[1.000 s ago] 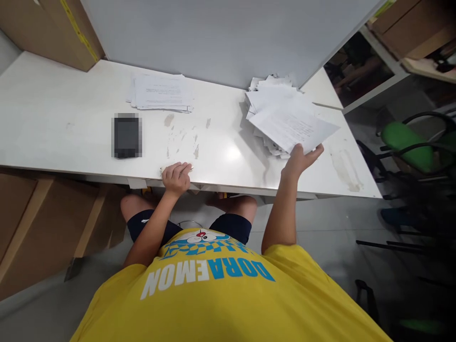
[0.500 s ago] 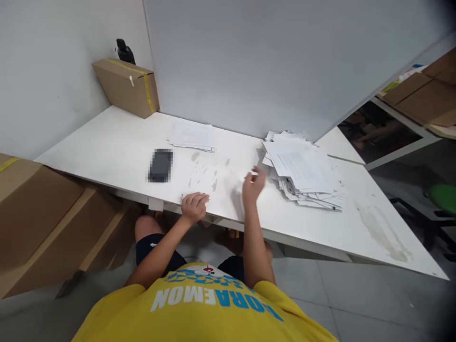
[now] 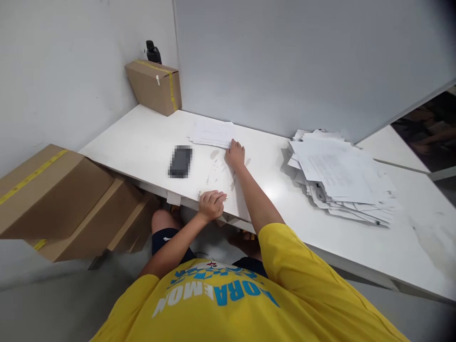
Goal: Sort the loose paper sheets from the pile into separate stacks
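My left hand [image 3: 211,205] rests at the desk's front edge with its fingers curled down. Bits of something small and pale stick out on both sides of it; the rest is hidden under the fingers. My right hand [image 3: 235,154] is stretched out to the near right corner of a thin stack of printed paper [image 3: 212,132]. Its fingertips are at the corner and the fingers look apart; no sheet is lifted. To the left of both hands lies a dark, pixelated flat object [image 3: 180,162].
A large untidy pile of papers [image 3: 342,171] sits on the right of the white desk [image 3: 270,199]. A taped cardboard box [image 3: 153,88] stands in the back left corner, a black bottle [image 3: 153,51] behind it. More cardboard boxes [image 3: 71,204] are beside the desk at left.
My right hand has moved left and away from me, from near the big pile to the thin stack. My left hand stays at the desk edge. The view has turned left.
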The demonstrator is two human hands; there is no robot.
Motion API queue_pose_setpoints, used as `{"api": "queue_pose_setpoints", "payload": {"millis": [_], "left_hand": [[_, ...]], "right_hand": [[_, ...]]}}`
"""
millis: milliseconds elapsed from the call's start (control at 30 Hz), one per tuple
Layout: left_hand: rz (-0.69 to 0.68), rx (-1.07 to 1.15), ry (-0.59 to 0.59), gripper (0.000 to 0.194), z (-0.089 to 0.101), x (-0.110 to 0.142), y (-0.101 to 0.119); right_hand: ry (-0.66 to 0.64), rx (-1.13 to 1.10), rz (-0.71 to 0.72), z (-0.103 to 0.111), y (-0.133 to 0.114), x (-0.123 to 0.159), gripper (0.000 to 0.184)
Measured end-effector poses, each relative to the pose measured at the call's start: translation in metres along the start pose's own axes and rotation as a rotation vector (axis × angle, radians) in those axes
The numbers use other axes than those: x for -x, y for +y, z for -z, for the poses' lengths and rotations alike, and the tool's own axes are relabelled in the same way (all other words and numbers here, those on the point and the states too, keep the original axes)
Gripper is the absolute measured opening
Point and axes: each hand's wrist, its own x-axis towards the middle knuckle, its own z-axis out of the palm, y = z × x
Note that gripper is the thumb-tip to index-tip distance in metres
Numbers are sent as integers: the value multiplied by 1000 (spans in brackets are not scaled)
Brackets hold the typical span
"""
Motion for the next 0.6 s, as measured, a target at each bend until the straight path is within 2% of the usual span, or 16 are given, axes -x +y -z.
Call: {"api": "queue_pose_setpoints", "payload": {"millis": [167, 400, 467, 600], "left_hand": [[13, -7, -24, 32, 1, -2, 1], [-15, -30, 59, 31, 3, -8, 3], [-23, -27, 70, 31, 5, -9, 3], [-23, -22, 74, 31, 3, -7, 2]], "right_hand": [[35, 51, 49, 3, 2, 7, 42], [77, -4, 82, 5, -3, 10, 30], [85, -31, 99, 3, -3, 10, 33], [50, -57, 95, 1, -4, 11, 53]]}}
